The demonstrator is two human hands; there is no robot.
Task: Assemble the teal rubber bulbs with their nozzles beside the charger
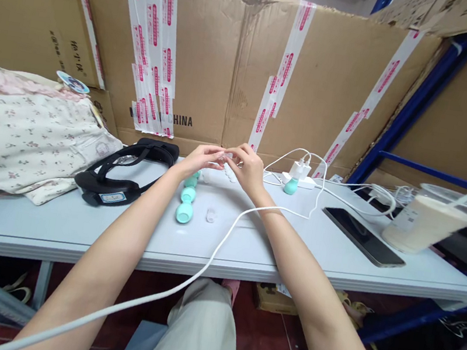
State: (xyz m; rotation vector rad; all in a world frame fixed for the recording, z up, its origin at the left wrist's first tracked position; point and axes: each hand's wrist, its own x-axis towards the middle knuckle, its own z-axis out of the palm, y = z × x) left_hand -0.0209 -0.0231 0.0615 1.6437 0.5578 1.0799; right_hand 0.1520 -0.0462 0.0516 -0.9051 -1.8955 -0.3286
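My left hand [204,158] and my right hand [248,168] meet above the far middle of the white table [74,227]. Both pinch a small clear object [227,162] between their fingertips; I cannot make out what it is. Just below my left hand lies a row of small teal bottle-like pieces [187,197]. A tiny clear cap [210,215] lies on the table beside them. A white cable [222,244] runs from the near edge past my right forearm.
A black headset [127,173] lies to the left, beside folded floral cloth [19,129]. A white charger with another teal piece [297,179] sits behind my right hand. A dark phone [362,237] and a lidded drink cup with straw [434,221] stand to the right. Taped cardboard [242,64] walls the back.
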